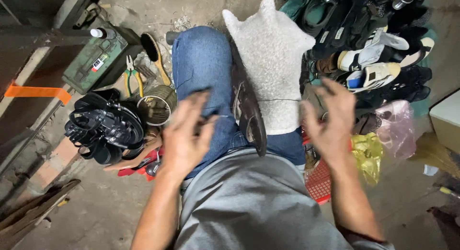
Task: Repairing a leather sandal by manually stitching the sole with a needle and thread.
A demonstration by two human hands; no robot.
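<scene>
From the head camera, a worn brown shoe sole (pixel 250 113) is seen lying lengthwise on the lap, propped between the blue-jeaned knee (pixel 201 63) and a white fleecy cloth (pixel 273 63) draped over the other leg. Neither hand is on it: the left hand (pixel 184 135) is held above the jeans just beside the sole, and the right hand (pixel 330 123) is raised on the far side of the cloth; both are blurred, with fingers spread and each grip released, nothing being held. Judged from this, the sole is set in place but no tool has been taken up, so the work on it appears to lie ahead. On the floor to the left, a round metal tin (pixel 155 108) is seen open, its contents not discernible. A green metal box (pixel 98 63) stands closed, with yellow-handled pliers (pixel 132 77) and a wooden brush (pixel 154 56) beside it. A bundle of black sandals (pixel 103 130) lies nearer. To the right, a red plastic basket (pixel 318 180) is partly hidden, next to yellow (pixel 366 151) and pink plastic bags (pixel 397 127) and a heap of assorted shoes (pixel 373 44).
</scene>
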